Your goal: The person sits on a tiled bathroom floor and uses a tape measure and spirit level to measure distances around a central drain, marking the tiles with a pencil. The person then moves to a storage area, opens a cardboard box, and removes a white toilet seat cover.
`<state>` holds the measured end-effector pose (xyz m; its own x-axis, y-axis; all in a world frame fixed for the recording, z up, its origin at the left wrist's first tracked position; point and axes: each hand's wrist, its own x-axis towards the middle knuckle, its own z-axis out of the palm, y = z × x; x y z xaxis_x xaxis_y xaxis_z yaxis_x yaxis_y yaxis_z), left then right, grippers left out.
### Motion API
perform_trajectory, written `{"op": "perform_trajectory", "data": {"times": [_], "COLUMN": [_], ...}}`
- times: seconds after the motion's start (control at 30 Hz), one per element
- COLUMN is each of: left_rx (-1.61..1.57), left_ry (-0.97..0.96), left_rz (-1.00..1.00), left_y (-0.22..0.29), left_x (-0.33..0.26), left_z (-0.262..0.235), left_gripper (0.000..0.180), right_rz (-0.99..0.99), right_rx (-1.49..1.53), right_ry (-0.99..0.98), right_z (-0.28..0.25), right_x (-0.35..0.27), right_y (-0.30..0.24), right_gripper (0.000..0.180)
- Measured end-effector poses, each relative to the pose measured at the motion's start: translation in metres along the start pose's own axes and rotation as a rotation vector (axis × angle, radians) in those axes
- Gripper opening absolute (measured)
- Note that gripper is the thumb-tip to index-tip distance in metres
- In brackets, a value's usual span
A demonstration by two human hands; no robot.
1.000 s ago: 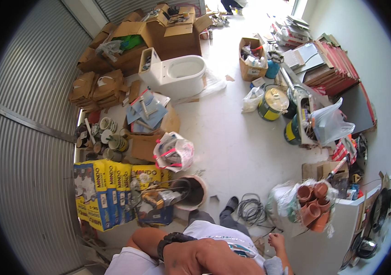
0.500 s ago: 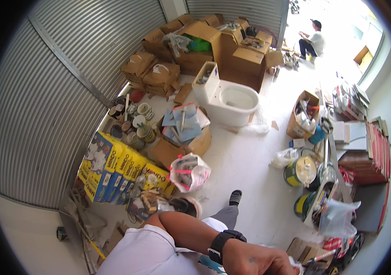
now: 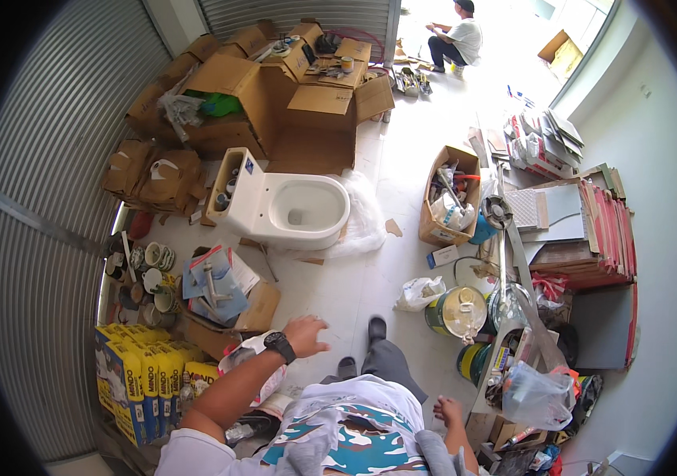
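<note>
My left hand (image 3: 304, 335), with a black watch (image 3: 280, 347) on its wrist, is held out in front of me, fingers apart and nothing in it. Below it in the picture is a white bag (image 3: 253, 366) with pink parts, partly covered by my forearm. Down by my right side hangs my right hand (image 3: 447, 410), its fingers loosely curled with no object visible in them. A white toilet (image 3: 307, 210) stands ahead on the floor, with small items in its open tank and clear plastic wrap (image 3: 366, 214) beside the bowl.
Large cardboard boxes (image 3: 307, 131) stand behind the toilet. Yellow and blue packages (image 3: 128, 381) and used buckets line the left. On the right are a filled carton (image 3: 442, 230), a paint drum (image 3: 457, 312), a long metal bar and stacked boards (image 3: 608, 230). Far off, a person (image 3: 457, 40) sits low.
My view has turned, so the room sits further left in the picture. My left hand has swung from the lower right to the middle, and my right hand now shows.
</note>
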<state>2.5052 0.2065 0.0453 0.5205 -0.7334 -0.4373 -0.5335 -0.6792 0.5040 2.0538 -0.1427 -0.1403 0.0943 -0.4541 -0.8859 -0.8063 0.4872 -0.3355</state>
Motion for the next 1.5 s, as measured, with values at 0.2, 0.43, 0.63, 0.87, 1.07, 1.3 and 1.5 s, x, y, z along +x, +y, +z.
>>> {"op": "perform_trajectory", "data": {"times": [0.2,0.43,0.63,0.87,1.07,1.3,1.5], "left_rx": [-0.546,-1.383,-1.205,-1.22,-0.93,-1.062,-0.965], "left_ry": [0.124,-0.08,0.37,0.293,0.178,0.586,0.665], "left_rz": [-1.103,-1.047,-1.251,-1.303,-1.078,-0.85,-0.85], "left_y": [-0.184,-0.18,-0.149,-0.183,-0.258,-0.294,-0.27], "left_x": [0.04,0.046,0.178,0.334,0.46,0.619,0.682], "left_z": [0.128,0.076,-0.019,-0.054,-0.137,-0.302,-0.399], "left_gripper": [0.068,0.032,0.028,0.028,0.054,0.051,0.043], "right_rz": [-0.139,-0.672,-0.564,-0.718,-0.458,-0.244,-0.426], "right_rx": [-0.033,-0.84,-0.945,-0.882,-0.828,-0.532,-1.037], "right_ry": [-0.156,-0.176,-0.355,-0.364,-0.178,-0.224,-0.317], "right_z": [0.04,0.104,0.203,0.274,0.242,0.256,0.35], "right_x": [0.101,0.157,0.121,0.168,0.256,0.341,0.387], "right_y": [-0.226,-0.504,-0.738,-0.887,-0.992,-1.072,-1.162], "right_gripper": [0.019,0.027,0.033,0.034,0.026,0.022,0.037]}}
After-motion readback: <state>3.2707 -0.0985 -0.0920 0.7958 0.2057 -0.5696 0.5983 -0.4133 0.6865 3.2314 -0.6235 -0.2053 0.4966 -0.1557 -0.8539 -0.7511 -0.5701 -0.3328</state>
